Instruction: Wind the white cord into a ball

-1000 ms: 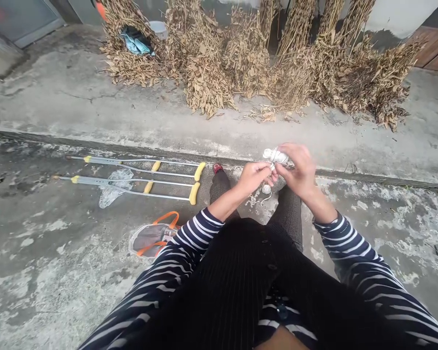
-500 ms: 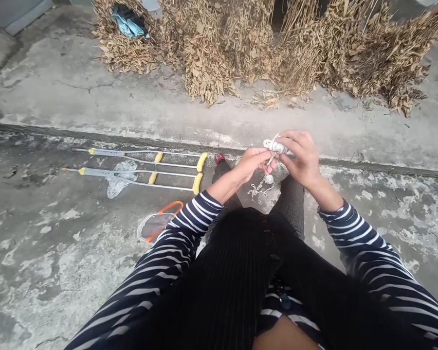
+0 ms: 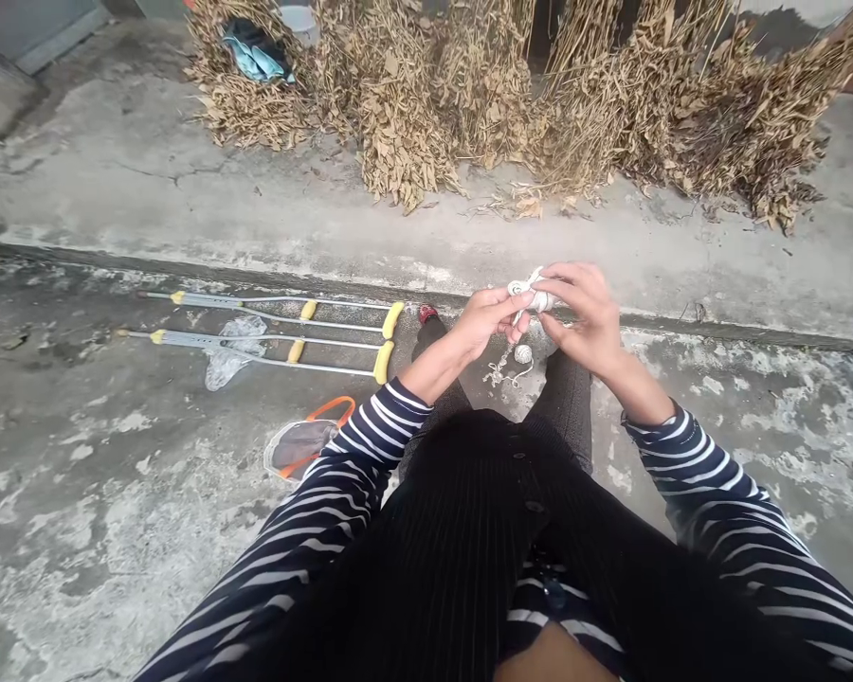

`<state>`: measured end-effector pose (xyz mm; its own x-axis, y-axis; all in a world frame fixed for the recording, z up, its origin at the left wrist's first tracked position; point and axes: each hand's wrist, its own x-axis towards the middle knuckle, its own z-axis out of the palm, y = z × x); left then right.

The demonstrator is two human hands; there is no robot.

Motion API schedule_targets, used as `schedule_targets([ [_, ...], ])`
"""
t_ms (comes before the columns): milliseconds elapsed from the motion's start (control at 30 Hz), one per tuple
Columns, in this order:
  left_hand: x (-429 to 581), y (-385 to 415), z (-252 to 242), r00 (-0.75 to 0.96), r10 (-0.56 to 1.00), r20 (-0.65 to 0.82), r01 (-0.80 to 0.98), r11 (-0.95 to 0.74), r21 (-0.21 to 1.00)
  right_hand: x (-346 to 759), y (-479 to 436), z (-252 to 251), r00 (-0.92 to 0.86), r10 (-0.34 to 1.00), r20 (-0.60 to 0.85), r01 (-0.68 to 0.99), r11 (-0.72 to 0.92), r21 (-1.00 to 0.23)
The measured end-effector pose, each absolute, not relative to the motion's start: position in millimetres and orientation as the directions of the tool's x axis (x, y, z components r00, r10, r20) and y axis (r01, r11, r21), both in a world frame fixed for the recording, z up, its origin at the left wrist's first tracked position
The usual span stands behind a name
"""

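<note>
A small wound bundle of white cord [image 3: 542, 301] is between my two hands, above the ground and between my legs. My left hand [image 3: 484, 320] pinches the bundle's near left side with thumb and fingers. From the right, my right hand [image 3: 587, 317] curls over the bundle, its fingertips on the cord at the top and its thumb lower down. A ball of white cord [image 3: 522, 354] lies on the ground below, with a loose tangled strand [image 3: 496, 373] beside it. My palms hide part of the bundle.
Two crutches [image 3: 341, 341] with yellow pads lie to the left, over a clear plastic bag [image 3: 222, 371]. Nearer me is a mesh bag [image 3: 302, 445] with orange handles. A low concrete step [image 3: 291, 223] runs across ahead, with dried plant stalks [image 3: 405, 123] and dark-blue cloth [image 3: 260, 52] on it.
The bundle has turned and dropped slightly in my hands. My right hand has shifted its fingers, with the thumb lower and further from the fingertips.
</note>
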<state>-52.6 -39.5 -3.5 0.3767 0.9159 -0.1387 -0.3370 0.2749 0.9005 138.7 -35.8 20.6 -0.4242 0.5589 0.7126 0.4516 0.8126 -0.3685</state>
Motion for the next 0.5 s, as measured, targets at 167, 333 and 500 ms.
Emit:
schedule_targets([
  [167,-56,-42,2,0.366,0.92,-0.143,-0.288,0.258,0.922,143,-33,21,-0.397,0.648,0.65,0.484,0.749,-0.452],
  [333,-54,-44,5,0.385,0.916,-0.116,-0.274,0.234,0.933,144,-32,10,-0.39,0.672,0.63,0.503,0.728,-0.465],
  [500,-50,-40,0,0.38,0.915,-0.136,-0.241,0.24,0.94,143,-23,19,-0.182,0.716,0.674,0.522,0.651,-0.551],
])
